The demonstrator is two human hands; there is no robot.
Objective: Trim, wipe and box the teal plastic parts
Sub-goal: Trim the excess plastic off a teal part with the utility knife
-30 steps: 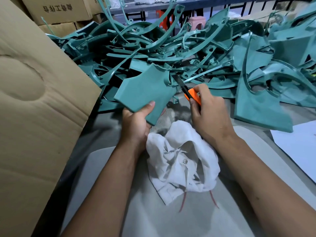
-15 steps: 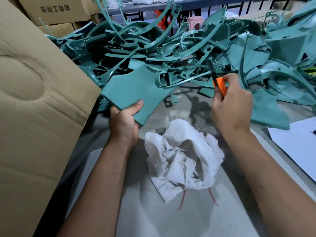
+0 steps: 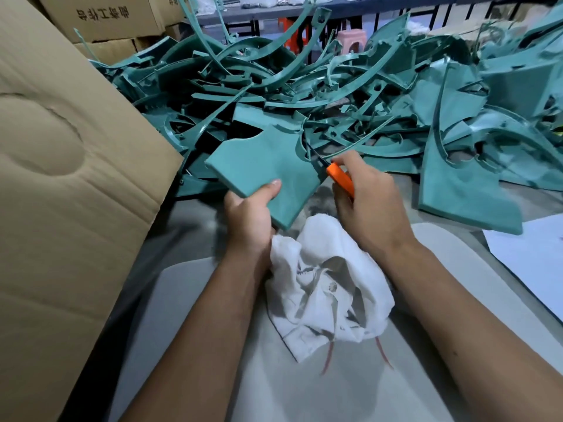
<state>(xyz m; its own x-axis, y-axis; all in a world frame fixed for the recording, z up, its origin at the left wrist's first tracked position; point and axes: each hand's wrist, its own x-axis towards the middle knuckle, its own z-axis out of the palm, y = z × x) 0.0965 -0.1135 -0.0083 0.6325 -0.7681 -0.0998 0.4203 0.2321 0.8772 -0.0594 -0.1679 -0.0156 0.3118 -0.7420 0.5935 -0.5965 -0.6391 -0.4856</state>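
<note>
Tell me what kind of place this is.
Probably a small factory finishing bench: a big heap of teal plastic parts, stacked printed cartons, and a right hand working an orange-handled cutter on one part.

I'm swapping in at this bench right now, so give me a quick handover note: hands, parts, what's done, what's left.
Left hand grips the teal part by its near corner, above the table.
Right hand holds the orange-handled knife, blade at the part's right edge: trimming under way.
White rag lies below the hands, unused.
Cardboard box stands at left.
Left: wipe, box, then the untrimmed pile.
</note>
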